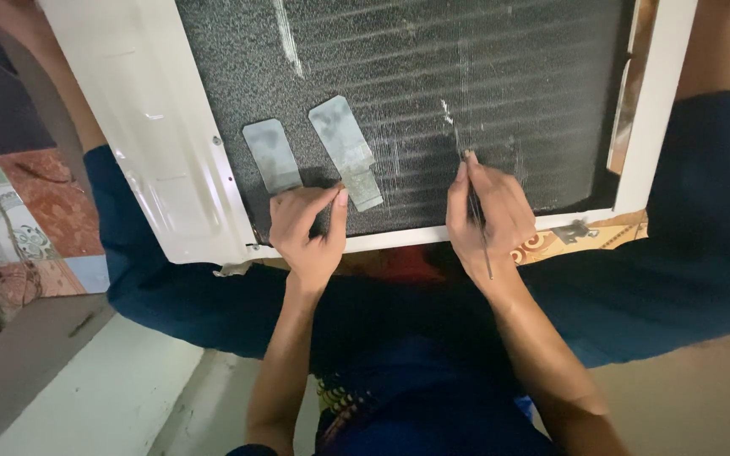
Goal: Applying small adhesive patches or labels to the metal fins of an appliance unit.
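Note:
A dark finned coil (483, 76) sits in a white metal frame (154, 127) that rests across my legs. Two flat grey metal blades lie on the fins: a shorter blade (270, 152) and a longer blade (344, 143). My left hand (307, 226) pinches the lower ends of both blades against the coil's near edge. My right hand (490, 215) grips a thin metal rod (480, 228), its upper tip touching the fins where pale scratch marks run.
My legs in dark blue trousers (703, 219) spread under the frame. A patterned tile floor (35, 211) lies to the left. A pale ledge (86, 380) runs along the lower left. A small metal bracket (574, 230) sticks out below the frame's right corner.

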